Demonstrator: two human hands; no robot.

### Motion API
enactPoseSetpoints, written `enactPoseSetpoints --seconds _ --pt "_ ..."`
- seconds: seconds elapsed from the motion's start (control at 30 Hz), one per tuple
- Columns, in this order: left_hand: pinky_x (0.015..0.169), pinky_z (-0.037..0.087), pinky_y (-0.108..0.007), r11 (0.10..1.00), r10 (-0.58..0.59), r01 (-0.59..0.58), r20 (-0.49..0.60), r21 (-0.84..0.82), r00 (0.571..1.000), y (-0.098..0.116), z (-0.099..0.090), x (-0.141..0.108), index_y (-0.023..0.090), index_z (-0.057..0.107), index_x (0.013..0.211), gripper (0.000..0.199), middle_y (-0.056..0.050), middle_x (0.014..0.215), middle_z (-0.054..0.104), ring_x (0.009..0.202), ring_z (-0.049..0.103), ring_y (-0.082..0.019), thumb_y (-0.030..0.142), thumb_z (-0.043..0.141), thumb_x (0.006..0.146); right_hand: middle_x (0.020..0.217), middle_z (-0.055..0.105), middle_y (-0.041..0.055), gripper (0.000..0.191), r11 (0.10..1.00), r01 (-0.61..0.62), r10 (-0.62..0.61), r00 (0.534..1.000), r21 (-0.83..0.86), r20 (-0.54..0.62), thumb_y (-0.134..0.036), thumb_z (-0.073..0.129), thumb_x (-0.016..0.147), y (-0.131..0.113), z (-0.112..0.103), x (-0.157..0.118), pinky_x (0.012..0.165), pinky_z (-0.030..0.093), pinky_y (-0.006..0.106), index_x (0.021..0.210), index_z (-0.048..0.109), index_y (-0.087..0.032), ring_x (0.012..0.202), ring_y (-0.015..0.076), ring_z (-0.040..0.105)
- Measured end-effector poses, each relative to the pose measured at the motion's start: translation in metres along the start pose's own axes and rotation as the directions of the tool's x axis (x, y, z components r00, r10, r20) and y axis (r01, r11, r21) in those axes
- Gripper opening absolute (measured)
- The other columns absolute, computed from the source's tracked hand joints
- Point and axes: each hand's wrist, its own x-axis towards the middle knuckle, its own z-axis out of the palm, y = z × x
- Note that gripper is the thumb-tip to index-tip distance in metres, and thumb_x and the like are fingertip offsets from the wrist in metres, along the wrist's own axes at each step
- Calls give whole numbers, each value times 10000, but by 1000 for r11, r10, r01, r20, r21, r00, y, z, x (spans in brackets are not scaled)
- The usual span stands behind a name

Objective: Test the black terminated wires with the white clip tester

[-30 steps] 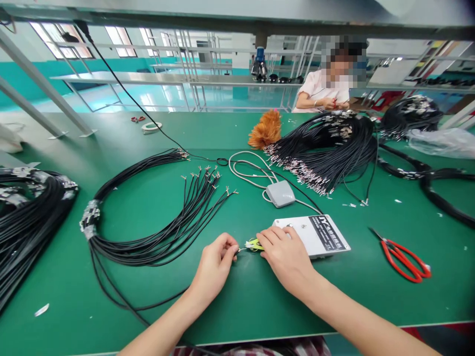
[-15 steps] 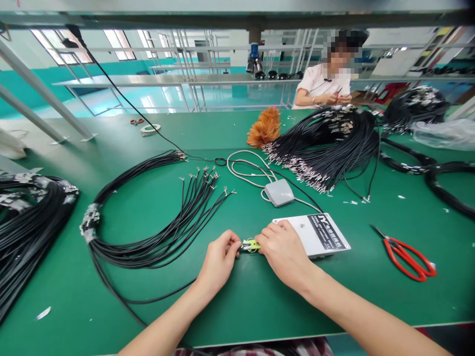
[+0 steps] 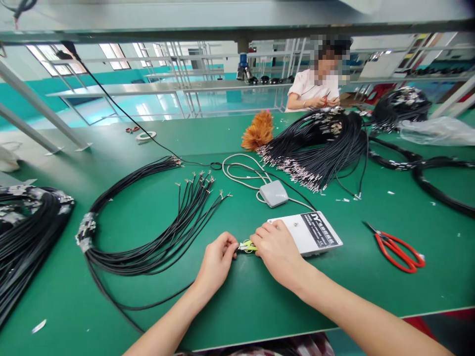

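Near the front of the table, my left hand pinches the end of a black cable; the fingertips hide most of that end. My right hand is closed around the back of a small lime-green clip, whose metal jaws point left and meet the cable end. Whether the jaws are closed on the wires is too small to tell. Right behind the right hand, partly covered by it, lies a white metal box with a black label. The cable runs left beneath my left forearm toward a taped bundle of black cables.
Red-handled scissors lie at right, with a grey pedal behind the box. More black cables and an orange feather duster are farther back. Another bundle lies far left. A person works across the table.
The whole view has shifted slightly, with things on the table now a little farther left. Both hands keep their hold on the cable end and the clip.
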Motion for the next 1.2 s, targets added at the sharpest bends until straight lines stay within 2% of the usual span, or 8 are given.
enactPoseSetpoints --seconds 0.1,0.23,0.37,0.53,0.87,1.03,1.13,1.2 --pt "572 417 -241 997 50 -51 18 50 999 0 -3 1 207 544 720 171 32 609 545 575 534 -152 292 497 860 969 720 54 63 1000 10 -9 1000 28 -25 -183 677 837 2 -8 -4 827 323 387 890 642 -183 981 231 592" --pt "623 403 -254 985 128 -133 50 113 991 -1 -7 2 214 563 732 187 23 647 561 618 520 -161 271 476 887 1272 643 71 214 983 -43 89 963 179 -255 -174 554 926 16 -16 -34 964 308 412 1137 583 -200 1184 226 542" --pt "624 392 -259 977 163 -170 63 130 985 -2 -9 2 218 561 737 189 17 661 567 624 524 -168 257 464 895 1218 665 100 188 944 -151 279 840 295 -465 -98 467 940 25 -9 -81 956 361 409 1074 555 -197 1156 228 567" --pt "613 392 -256 972 168 -177 69 154 983 -3 -9 3 216 561 751 178 18 650 569 613 532 -168 242 460 895 1226 680 85 212 946 -129 254 864 297 -434 -38 479 909 16 7 -108 947 373 419 1021 544 -206 1182 239 555" --pt "561 435 -235 959 169 -157 -30 238 985 -14 -30 -7 205 543 734 166 28 608 564 573 566 -152 242 473 880 1081 749 71 174 964 -121 238 783 236 -574 -37 564 875 17 20 -103 976 355 487 931 579 -201 1095 263 594" --pt "526 453 -241 949 224 -165 -207 267 952 -7 -59 22 200 534 786 135 26 612 564 534 568 -148 235 455 890 1140 710 108 240 950 48 140 818 309 -558 -8 545 861 -4 21 -108 997 366 465 1022 591 -180 1164 247 562" --pt "756 484 -338 929 303 -169 -412 330 859 13 -77 35 192 507 1013 127 -43 882 592 829 609 -204 215 450 902 1189 683 94 277 910 134 74 879 393 -471 -2 516 870 -18 24 -111 985 402 433 1068 583 -184 1168 227 565" --pt "909 427 -380 898 367 -207 -401 388 839 24 -73 19 205 516 1068 208 -69 1039 579 1011 558 -233 211 555 864 1206 665 101 285 880 113 106 900 461 -423 -6 507 880 -21 26 -113 960 436 411 1094 575 -181 1154 220 571"
